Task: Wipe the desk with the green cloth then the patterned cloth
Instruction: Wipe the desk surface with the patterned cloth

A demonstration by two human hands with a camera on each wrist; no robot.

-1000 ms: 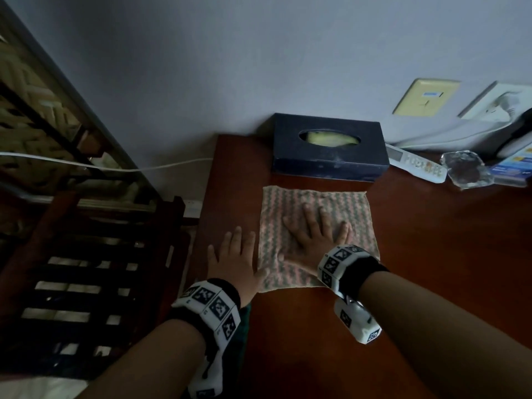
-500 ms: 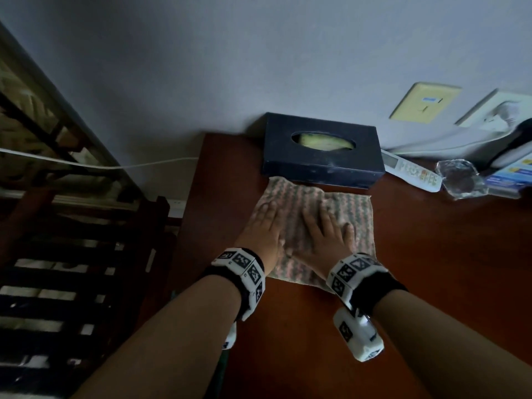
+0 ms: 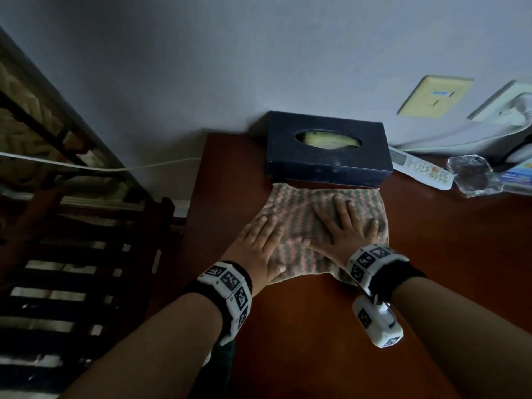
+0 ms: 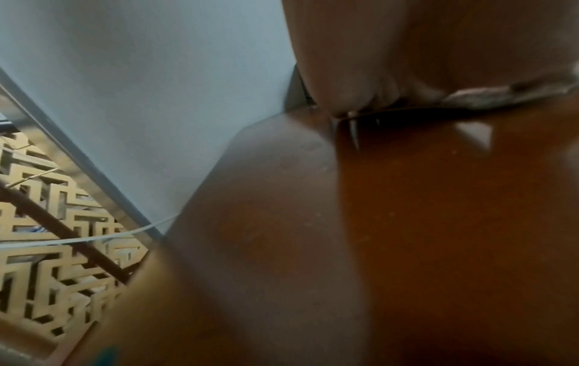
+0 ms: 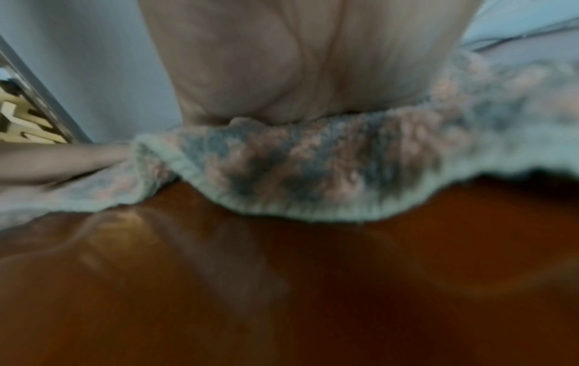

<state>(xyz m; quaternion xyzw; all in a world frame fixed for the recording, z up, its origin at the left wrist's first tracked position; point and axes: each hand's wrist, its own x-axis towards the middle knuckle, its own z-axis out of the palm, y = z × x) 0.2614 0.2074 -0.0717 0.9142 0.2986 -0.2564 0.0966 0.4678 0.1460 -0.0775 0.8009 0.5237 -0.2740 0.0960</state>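
Now your left hand and right hand press flat, fingers straight, on the patterned cloth, its far edge touching the tissue box; bare desk lies rightward, nearer your right hand.

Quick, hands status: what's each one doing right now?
Left hand: open, flat on the patterned cloth's left edge.
Right hand: open, fingers spread, pressing the cloth.

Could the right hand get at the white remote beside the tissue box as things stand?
Probably yes. The right hand lies flat on the patterned cloth, holding nothing, and bare desk lies between it and the remote, with the tissue box off to the side.
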